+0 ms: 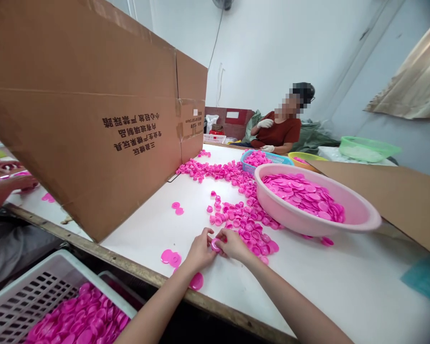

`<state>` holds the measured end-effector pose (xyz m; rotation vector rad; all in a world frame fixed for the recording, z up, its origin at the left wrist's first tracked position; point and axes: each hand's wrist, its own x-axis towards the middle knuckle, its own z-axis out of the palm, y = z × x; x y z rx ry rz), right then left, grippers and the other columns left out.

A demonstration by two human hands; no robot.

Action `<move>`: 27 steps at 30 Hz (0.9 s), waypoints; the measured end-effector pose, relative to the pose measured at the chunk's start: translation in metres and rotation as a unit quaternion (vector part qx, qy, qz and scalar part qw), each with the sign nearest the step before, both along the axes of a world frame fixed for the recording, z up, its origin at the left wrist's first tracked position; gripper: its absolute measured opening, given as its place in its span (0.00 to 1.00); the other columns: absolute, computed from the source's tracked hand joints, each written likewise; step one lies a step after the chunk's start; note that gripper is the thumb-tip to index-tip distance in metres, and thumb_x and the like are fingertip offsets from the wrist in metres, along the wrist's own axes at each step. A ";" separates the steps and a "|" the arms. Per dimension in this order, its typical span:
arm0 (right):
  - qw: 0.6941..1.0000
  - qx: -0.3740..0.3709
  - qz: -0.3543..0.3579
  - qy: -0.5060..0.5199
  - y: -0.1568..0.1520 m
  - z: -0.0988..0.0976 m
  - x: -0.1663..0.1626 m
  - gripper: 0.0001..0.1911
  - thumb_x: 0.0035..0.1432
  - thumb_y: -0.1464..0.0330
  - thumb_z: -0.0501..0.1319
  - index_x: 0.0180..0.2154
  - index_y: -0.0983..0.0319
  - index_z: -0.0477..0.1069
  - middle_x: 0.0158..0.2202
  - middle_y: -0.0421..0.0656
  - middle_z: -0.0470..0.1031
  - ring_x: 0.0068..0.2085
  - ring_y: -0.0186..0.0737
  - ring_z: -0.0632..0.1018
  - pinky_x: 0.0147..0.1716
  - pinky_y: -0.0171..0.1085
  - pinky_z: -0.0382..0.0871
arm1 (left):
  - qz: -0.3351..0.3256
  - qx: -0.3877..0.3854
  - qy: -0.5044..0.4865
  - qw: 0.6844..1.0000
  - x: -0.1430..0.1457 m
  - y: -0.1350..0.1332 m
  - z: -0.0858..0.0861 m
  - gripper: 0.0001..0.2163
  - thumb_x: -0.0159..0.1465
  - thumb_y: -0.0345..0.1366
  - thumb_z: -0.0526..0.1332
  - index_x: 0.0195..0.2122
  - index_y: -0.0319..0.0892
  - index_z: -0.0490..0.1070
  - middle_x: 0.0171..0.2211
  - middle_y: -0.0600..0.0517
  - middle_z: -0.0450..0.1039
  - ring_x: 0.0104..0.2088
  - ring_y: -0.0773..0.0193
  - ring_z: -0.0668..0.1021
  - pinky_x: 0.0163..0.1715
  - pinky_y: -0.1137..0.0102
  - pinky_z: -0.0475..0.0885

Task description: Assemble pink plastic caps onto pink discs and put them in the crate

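Note:
A small round pink plastic cap (215,245) is between my two hands, just above the white table. The thumb and fingers of my right hand (232,244) pinch it from the right. My left hand (201,251) is curled against its left side, with the fingertips closed around it; part of the cap is hidden by the fingers. Just beyond my hands lies a spread of small pink cup-shaped pieces (236,215). Flat pink discs (167,256) rest left of my left forearm, and another pink disc (196,281) lies near the table edge.
A tall cardboard box (129,129) stands at left. A pink basin (315,228) of flat discs sits at right, beside a cardboard flap (390,196). A white crate (25,286) of pink pieces is below the edge. Across the table sits a gloved person (279,129); another person's hand (25,181) shows far left.

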<state>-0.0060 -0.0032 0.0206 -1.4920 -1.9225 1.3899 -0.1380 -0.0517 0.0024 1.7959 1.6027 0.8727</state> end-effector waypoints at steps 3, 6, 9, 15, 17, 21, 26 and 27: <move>0.996 -0.041 0.035 -0.069 0.013 0.005 -0.003 0.04 0.48 0.74 0.58 0.30 0.64 0.63 0.19 0.41 0.71 0.20 0.36 0.74 0.17 0.31 0.66 | -0.021 -0.005 -0.011 1.000 -0.004 -0.001 0.002 0.19 0.49 0.31 0.57 0.44 0.44 0.56 0.31 0.53 0.71 0.31 0.67 0.72 0.31 0.73 0.64; 0.989 -0.084 0.061 -0.102 0.022 0.010 -0.005 0.04 0.46 0.74 0.59 0.28 0.64 0.64 0.15 0.41 0.70 0.17 0.38 0.73 0.17 0.32 0.66 | -0.032 -0.047 -0.028 0.998 -0.008 0.003 0.006 0.20 0.49 0.34 0.58 0.44 0.44 0.57 0.32 0.53 0.71 0.31 0.67 0.72 0.30 0.74 0.64; 0.985 -0.097 0.078 -0.116 0.023 0.010 -0.006 0.04 0.46 0.73 0.60 0.25 0.64 0.63 0.13 0.41 0.69 0.17 0.38 0.73 0.17 0.32 0.67 | 0.054 -0.082 0.027 0.995 -0.003 0.014 0.011 0.13 0.57 0.40 0.51 0.43 0.42 0.59 0.31 0.52 0.71 0.33 0.64 0.72 0.33 0.70 0.63; 0.984 -0.116 0.101 -0.090 0.027 0.009 0.001 0.05 0.46 0.70 0.60 0.24 0.64 0.65 0.18 0.41 0.73 0.20 0.35 0.74 0.16 0.28 0.65 | 0.191 -0.049 0.213 0.957 0.020 0.032 0.008 0.11 0.60 0.38 0.46 0.41 0.42 0.60 0.42 0.46 0.64 0.44 0.56 0.64 0.39 0.64 0.58; 0.974 -0.170 0.127 -0.082 0.034 0.012 0.003 0.05 0.44 0.70 0.62 0.24 0.64 0.66 0.16 0.40 0.72 0.19 0.34 0.74 0.17 0.27 0.65 | 0.183 -0.050 0.224 0.956 0.023 0.032 0.004 0.11 0.60 0.38 0.45 0.41 0.42 0.60 0.41 0.46 0.62 0.43 0.56 0.63 0.39 0.64 0.57; 0.959 -0.218 0.145 -0.105 0.048 0.014 0.003 0.07 0.38 0.72 0.66 0.21 0.65 0.67 0.13 0.39 0.69 0.17 0.34 0.73 0.16 0.27 0.65 | 0.170 -0.055 0.227 0.957 0.022 0.035 -0.002 0.11 0.60 0.36 0.45 0.41 0.44 0.61 0.41 0.47 0.61 0.42 0.57 0.63 0.38 0.64 0.56; 0.966 -0.166 0.149 -0.129 0.046 0.003 0.007 0.08 0.43 0.71 0.63 0.19 0.65 0.65 0.11 0.38 0.68 0.16 0.32 0.72 0.16 0.27 0.65 | 0.160 -0.028 0.218 0.962 0.023 0.037 -0.004 0.11 0.60 0.34 0.45 0.43 0.48 0.60 0.40 0.49 0.62 0.41 0.58 0.63 0.37 0.65 0.56; 0.970 -0.149 0.146 -0.122 0.043 0.002 0.008 0.08 0.45 0.71 0.61 0.19 0.65 0.65 0.11 0.38 0.68 0.16 0.32 0.72 0.16 0.27 0.65 | 0.161 -0.020 0.218 0.962 0.024 0.037 -0.003 0.12 0.61 0.35 0.45 0.43 0.48 0.60 0.40 0.49 0.63 0.41 0.58 0.63 0.37 0.65 0.56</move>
